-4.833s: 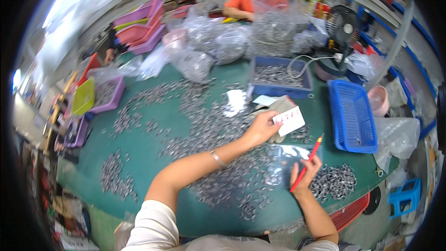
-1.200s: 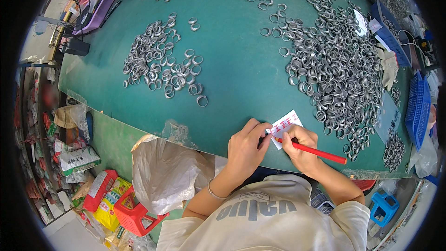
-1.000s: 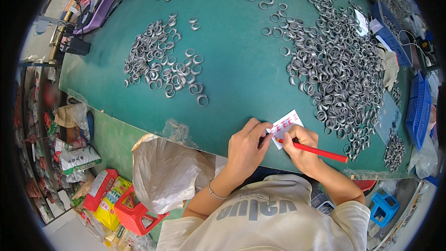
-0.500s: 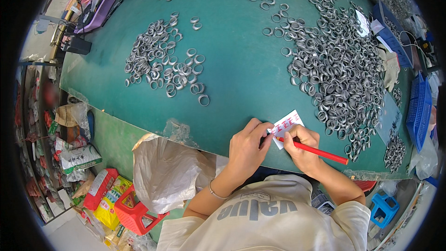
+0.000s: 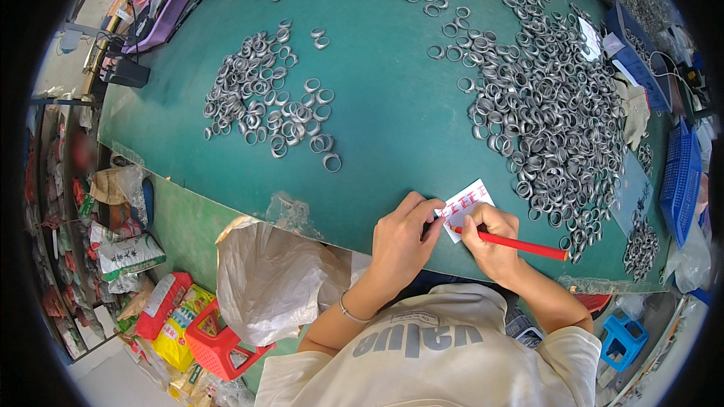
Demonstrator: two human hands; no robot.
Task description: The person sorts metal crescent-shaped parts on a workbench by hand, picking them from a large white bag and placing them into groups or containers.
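Note:
A small white card (image 5: 469, 191) with rows of red pen strokes lies near the table's front edge. My right hand (image 5: 490, 241) is closed round a red pencil (image 5: 524, 245), its tip down on the lower left of the card and its shaft slanting to the right. At the card's left edge, my left hand (image 5: 407, 237) has thumb and forefinger closed on it. To the right of the card spreads a large heap of grey metal rings (image 5: 550, 113). A smaller pile of rings (image 5: 264, 90) lies to the left.
The green table (image 5: 377, 128) fills the view. At the right edge are a blue basket (image 5: 681, 181) and a blue bin (image 5: 637, 56). A purple tray (image 5: 166, 19) stands far left. Below the table edge are a whitish sack (image 5: 271, 279), a red stool (image 5: 219, 343) and a blue stool (image 5: 624, 339).
The pencil tip has shifted slightly right and down on the card, and a fresh red mark shows near it. My left hand has stayed in place.

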